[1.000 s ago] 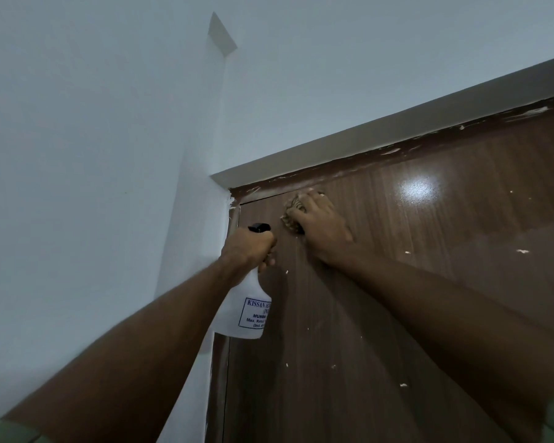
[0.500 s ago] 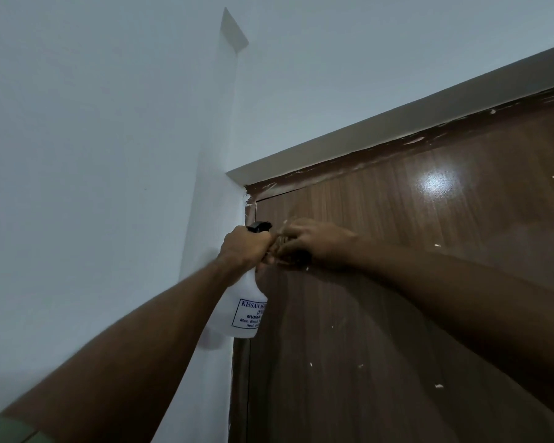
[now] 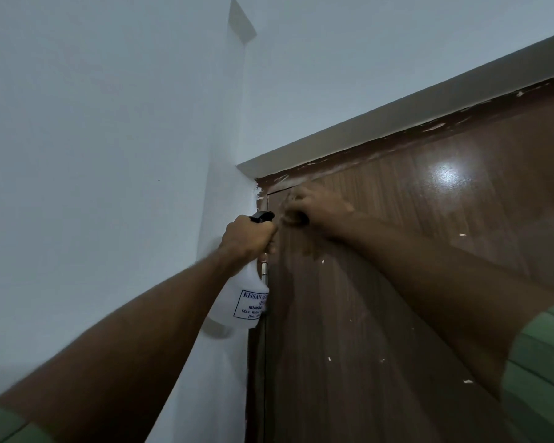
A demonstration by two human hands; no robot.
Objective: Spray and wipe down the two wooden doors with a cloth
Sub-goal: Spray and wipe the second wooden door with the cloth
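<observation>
Brown wood-grain door [image 3: 413, 282] fills the right of the view, glossy, flecked with pale paint spots, its long axis running vertical and its top edge tucked under the frame [image 3: 365, 129]. The right hand [image 3: 317, 209] presses a bunched cloth [image 3: 293, 217] against the door's top left corner; the hand is blurred, so the exact lie of the fingers cannot be told, though they appear curled over the cloth. The left hand [image 3: 248, 238] is clamped round the neck of a white spray bottle [image 3: 240, 302], held just beside the door's hinge edge. The bottle hangs upright, long axis vertical, its black nozzle [image 3: 263, 216] pointing right toward the cloth.

The step in hand looks to be wiping the upper corner. Doing it well likely calls for firm, flat pressure, overlapping strokes along the grain, working from the top downward so drips get caught, and keeping the bottle clear of the wiping path. The paint flecks may need extra rubbing.
</observation>
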